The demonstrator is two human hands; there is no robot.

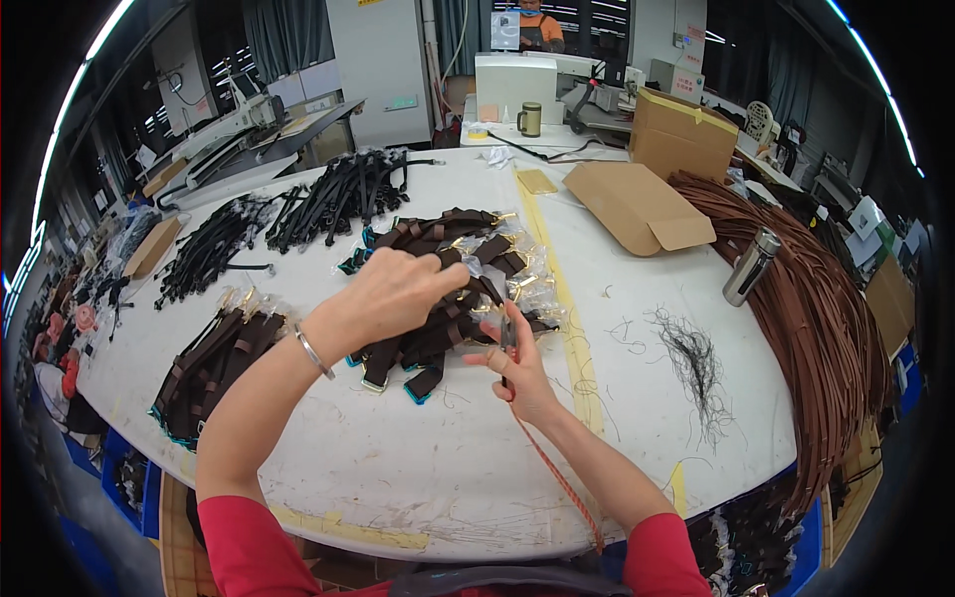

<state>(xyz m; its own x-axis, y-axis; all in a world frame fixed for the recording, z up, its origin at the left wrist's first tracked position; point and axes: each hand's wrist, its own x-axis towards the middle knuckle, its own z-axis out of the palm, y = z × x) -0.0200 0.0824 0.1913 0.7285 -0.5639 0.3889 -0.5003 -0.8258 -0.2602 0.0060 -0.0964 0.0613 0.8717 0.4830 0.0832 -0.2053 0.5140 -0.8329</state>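
My left hand, a bangle on its wrist, is closed on the end of a dark brown strap above the middle of the table. Just right of it, my right hand grips small dark thread snips, some of its fingers spread. An orange-red cord runs from the snips down to the table's front edge. The blades are close to the strap; whether they touch it I cannot tell. Beneath both hands lies a pile of brown straps with gold-coloured buckles, partly in clear plastic. My left hand hides part of the pile.
Another brown strap bundle lies at the left, with black straps behind. Loose threads and a steel flask are at right, beside long brown strips. Cardboard boxes and a mug stand farther back. A person is beyond.
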